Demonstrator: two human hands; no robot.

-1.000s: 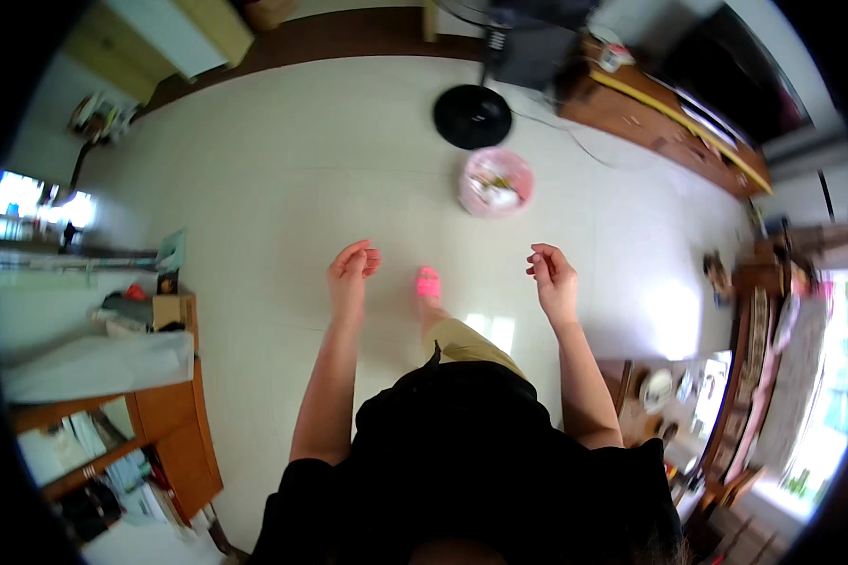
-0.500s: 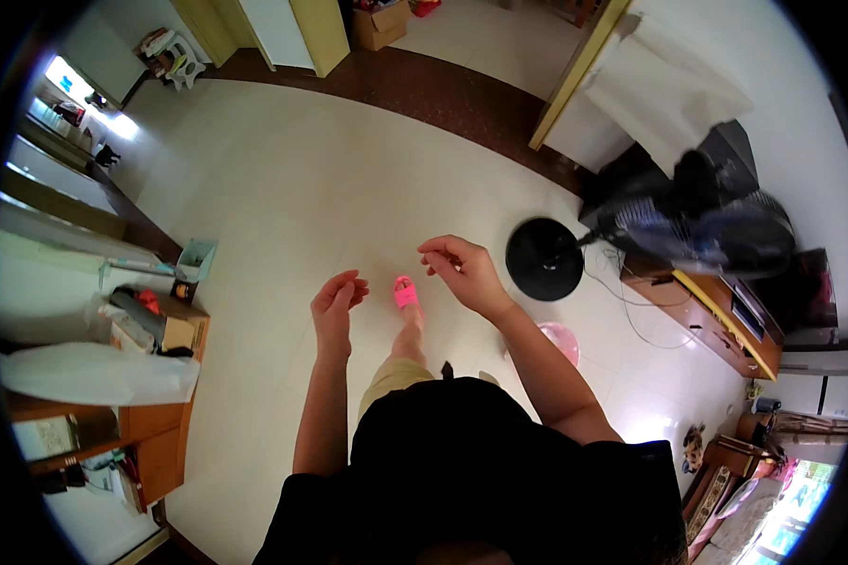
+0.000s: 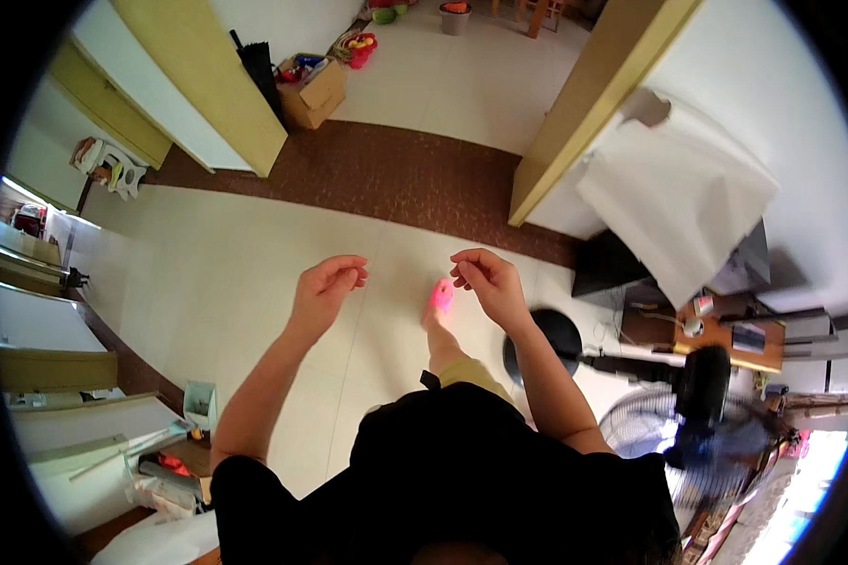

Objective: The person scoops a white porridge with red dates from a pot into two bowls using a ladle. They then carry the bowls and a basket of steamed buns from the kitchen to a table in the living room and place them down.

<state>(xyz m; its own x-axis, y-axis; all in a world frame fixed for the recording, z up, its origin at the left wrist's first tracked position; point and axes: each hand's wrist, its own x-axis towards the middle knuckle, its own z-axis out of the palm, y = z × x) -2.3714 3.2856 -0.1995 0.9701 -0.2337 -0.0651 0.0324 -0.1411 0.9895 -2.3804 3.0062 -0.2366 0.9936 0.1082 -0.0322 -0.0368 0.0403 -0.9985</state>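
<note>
Both of my hands are held out in front of me above the pale tiled floor, with nothing in them. My left hand has its fingers loosely bent and a gap beside the thumb. Level with it, my right hand also has loosely curved fingers, pointing inward. Between the hands, lower down, a foot in a pink slipper shows on the floor. Nearest to my right forearm is a black standing fan, whose round base is partly hidden behind that arm.
A dark brown floor strip crosses ahead at a doorway with a yellowish frame. Beside it stand a cardboard box and a black umbrella. A white sheet drapes a dark object at right; a bin stands left.
I have moved forward: the doorway and brown strip are closer, and the fan and left-hand furniture have slid back. My hands have spread slightly, both still holding nothing.
</note>
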